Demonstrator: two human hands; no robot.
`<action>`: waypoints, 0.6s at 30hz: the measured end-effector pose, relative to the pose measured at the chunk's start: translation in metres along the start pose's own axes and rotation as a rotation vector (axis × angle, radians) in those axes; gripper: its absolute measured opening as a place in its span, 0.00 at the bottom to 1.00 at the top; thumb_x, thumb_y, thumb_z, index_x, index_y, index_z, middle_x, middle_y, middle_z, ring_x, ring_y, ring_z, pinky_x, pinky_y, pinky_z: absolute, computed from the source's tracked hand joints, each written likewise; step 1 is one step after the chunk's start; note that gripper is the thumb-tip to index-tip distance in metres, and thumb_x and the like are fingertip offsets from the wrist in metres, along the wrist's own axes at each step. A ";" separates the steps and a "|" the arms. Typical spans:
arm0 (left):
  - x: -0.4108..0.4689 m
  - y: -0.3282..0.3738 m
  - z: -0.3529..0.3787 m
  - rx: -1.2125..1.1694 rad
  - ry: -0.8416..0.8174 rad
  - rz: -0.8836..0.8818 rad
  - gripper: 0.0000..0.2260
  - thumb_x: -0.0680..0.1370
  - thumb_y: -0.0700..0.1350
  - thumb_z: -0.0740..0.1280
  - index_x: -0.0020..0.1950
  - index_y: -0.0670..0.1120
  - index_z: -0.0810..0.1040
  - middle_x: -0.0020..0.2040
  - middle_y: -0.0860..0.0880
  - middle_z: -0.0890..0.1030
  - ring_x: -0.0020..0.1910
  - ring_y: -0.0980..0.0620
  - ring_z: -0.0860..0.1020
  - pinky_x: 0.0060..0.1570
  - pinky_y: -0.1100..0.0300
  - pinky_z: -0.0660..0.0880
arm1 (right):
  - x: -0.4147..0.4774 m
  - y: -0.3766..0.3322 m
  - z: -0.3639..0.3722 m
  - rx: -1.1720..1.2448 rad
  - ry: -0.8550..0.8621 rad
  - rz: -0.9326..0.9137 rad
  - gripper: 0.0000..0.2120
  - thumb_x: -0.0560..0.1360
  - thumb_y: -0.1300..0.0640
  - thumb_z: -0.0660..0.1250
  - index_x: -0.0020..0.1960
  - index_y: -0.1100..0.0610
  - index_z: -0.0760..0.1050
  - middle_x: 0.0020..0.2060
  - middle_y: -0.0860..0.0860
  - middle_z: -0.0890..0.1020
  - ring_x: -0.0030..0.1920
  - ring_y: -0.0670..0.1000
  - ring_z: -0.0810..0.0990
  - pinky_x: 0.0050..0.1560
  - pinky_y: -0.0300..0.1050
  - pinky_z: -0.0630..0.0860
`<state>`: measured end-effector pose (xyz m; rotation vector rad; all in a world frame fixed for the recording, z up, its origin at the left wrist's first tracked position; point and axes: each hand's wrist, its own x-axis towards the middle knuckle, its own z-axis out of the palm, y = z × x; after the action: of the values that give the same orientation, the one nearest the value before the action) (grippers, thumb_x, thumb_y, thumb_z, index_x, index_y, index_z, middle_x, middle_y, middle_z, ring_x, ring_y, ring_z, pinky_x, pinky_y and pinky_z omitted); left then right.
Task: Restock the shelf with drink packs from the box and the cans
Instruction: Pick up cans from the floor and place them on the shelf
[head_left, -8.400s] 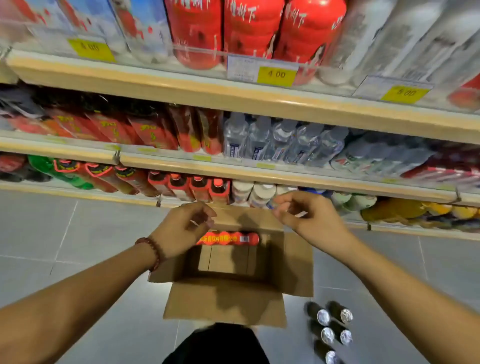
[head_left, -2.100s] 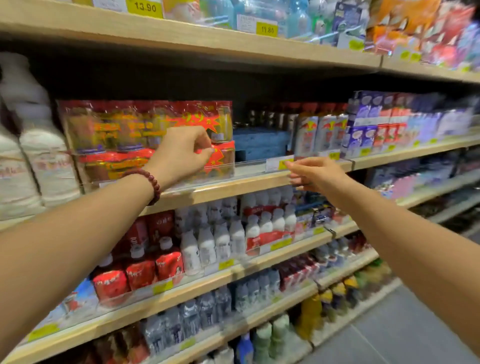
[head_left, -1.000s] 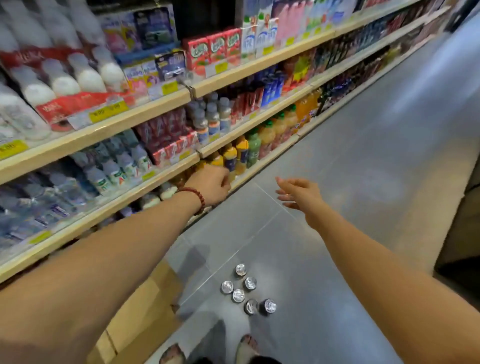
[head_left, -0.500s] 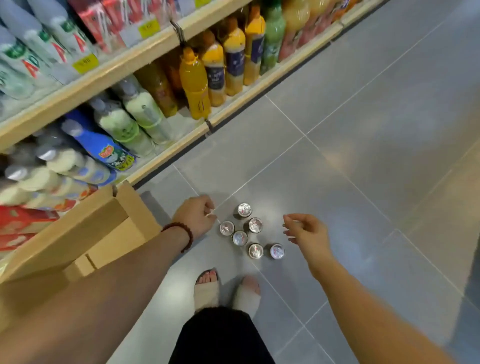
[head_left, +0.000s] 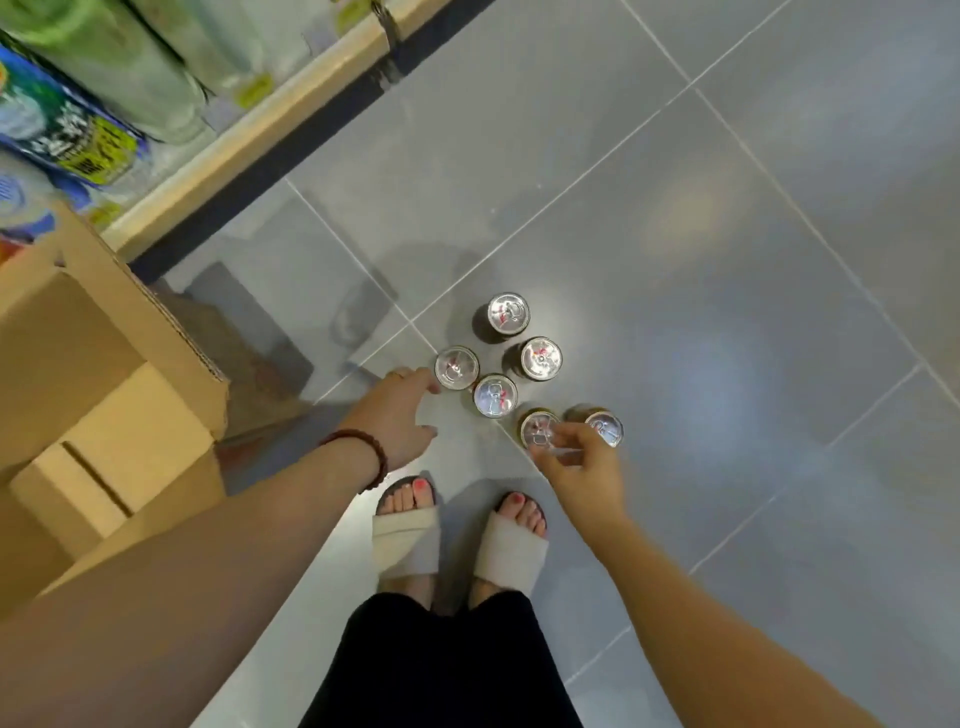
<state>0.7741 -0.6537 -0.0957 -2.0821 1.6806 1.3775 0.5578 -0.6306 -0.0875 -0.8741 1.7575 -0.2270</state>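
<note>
Your left hand (head_left: 402, 413) is down at the left edge of the can cluster, fingers spread and open, fingertips just touching or nearly touching the leftmost can (head_left: 456, 367); I can't tell if there's real contact. A dark beaded bracelet (head_left: 370, 457) sits on that wrist. Your right hand (head_left: 579, 462) hovers over the two nearest cans, fingers curled loosely over the near-left can (head_left: 537, 427), with the near-right can (head_left: 605, 427) just beside the knuckles. Whether that hand is gripping anything, I can't tell; it covers part of both tops.

All six cans stand upright on the grey tiled floor (head_left: 727, 260) at centre frame, long axes vertical, silver pull-tab tops facing straight up at you. The middle can (head_left: 495, 395) touches the leftmost one; the right-hand can (head_left: 541, 358) and the far can (head_left: 508, 312) stand above them in the frame. Their sides are almost hidden from this angle, so no brand reads.

Below the cans, your feet in pale open-toed slippers (head_left: 457, 545), dark trousers cut off at the bottom edge.

At the left, the cardboard box (head_left: 104, 395), flaps open, its inside not visible. Upper left, the bottom shelf (head_left: 249, 140) edge with blurred bottles (head_left: 67, 124); one blue label carries yellow and white writing, too smeared to read.
</note>
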 end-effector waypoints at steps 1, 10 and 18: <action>0.011 -0.006 0.005 0.005 0.001 0.005 0.21 0.71 0.44 0.71 0.62 0.49 0.70 0.63 0.46 0.72 0.61 0.47 0.72 0.58 0.59 0.68 | 0.009 0.008 0.009 -0.049 -0.012 -0.027 0.11 0.71 0.56 0.72 0.51 0.53 0.74 0.41 0.46 0.78 0.43 0.47 0.78 0.45 0.42 0.74; 0.080 -0.030 0.033 0.073 0.022 0.126 0.33 0.70 0.38 0.71 0.71 0.53 0.62 0.74 0.48 0.60 0.72 0.47 0.60 0.67 0.54 0.63 | 0.082 0.024 0.069 -0.673 0.022 -0.426 0.35 0.66 0.53 0.75 0.69 0.53 0.66 0.67 0.52 0.71 0.65 0.56 0.69 0.58 0.52 0.72; 0.116 -0.037 0.063 -0.022 -0.005 0.069 0.38 0.69 0.38 0.73 0.72 0.58 0.60 0.76 0.50 0.55 0.73 0.47 0.59 0.68 0.53 0.63 | 0.126 0.025 0.092 -1.058 -0.069 -0.416 0.38 0.69 0.55 0.72 0.73 0.52 0.57 0.69 0.54 0.68 0.65 0.58 0.67 0.58 0.51 0.71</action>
<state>0.7655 -0.6842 -0.2292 -2.0486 1.7594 1.4262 0.6132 -0.6713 -0.2294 -1.9694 1.5598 0.5215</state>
